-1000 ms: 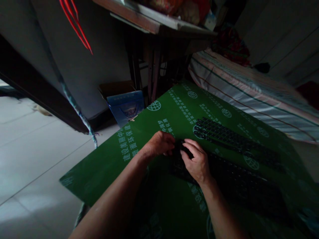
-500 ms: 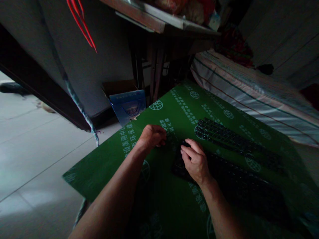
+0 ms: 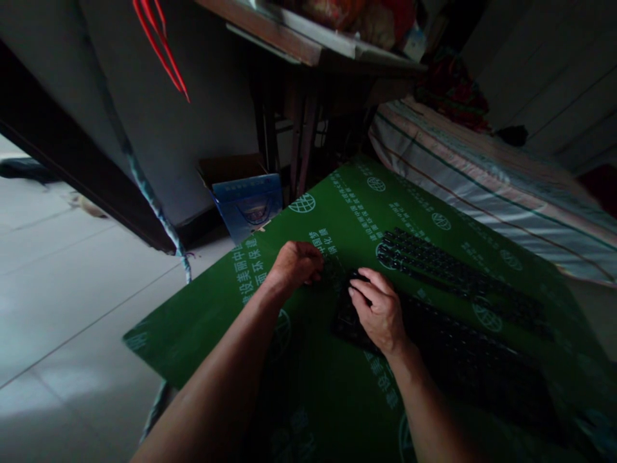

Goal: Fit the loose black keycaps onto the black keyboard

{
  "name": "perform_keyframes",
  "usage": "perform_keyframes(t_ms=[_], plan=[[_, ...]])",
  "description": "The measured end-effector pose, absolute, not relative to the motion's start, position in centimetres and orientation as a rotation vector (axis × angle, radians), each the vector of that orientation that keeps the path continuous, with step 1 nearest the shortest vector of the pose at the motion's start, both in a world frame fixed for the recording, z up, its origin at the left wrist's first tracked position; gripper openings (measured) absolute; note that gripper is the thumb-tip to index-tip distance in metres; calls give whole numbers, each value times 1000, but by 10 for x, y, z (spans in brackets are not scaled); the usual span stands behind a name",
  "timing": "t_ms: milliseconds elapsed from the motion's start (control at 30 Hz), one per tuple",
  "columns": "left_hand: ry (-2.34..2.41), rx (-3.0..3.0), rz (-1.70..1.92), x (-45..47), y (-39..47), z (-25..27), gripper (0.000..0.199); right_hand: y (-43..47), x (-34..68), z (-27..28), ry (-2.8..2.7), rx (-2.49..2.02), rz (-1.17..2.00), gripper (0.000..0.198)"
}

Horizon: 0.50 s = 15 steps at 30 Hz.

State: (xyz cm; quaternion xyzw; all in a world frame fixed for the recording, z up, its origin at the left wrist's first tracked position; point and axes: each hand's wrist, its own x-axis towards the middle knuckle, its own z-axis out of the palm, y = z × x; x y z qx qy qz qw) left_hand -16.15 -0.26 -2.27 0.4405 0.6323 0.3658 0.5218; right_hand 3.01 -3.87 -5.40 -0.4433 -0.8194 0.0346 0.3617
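A black keyboard (image 3: 472, 360) lies slantwise across a green sheet printed with pale characters and globes (image 3: 193, 337). Over the keyboard's left end, my right hand (image 3: 380, 312) is bent, thumb and fingers closed at its far corner. To the left, just off the keyboard, my left hand (image 3: 297, 263) is closed with fingertips pinched low over the sheet; whatever they hold is hidden. Small dark pieces (image 3: 332, 271), too dim to name, lie between the hands. Beyond the keyboard, loose black keycaps (image 3: 434, 260) are laid out in rows.
At the back stands a table (image 3: 308, 51) with things on top. A blue paper bag (image 3: 253, 204) is on the floor beside its legs. A bed (image 3: 482, 170) with a striped cover borders the right. A wrapped cord (image 3: 149, 193) and red strings (image 3: 166, 51) hang at left.
Very little differs: the fingers of my right hand have shifted slightly at the keyboard's corner. My left hand stays almost where it was.
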Motion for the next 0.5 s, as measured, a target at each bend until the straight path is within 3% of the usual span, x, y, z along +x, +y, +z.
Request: perform_keyframes(t_ms=[500], plan=[[1520,1195,827,-163,-3,-27,10,-41,27,-51,-2179,-1143,-73,19]])
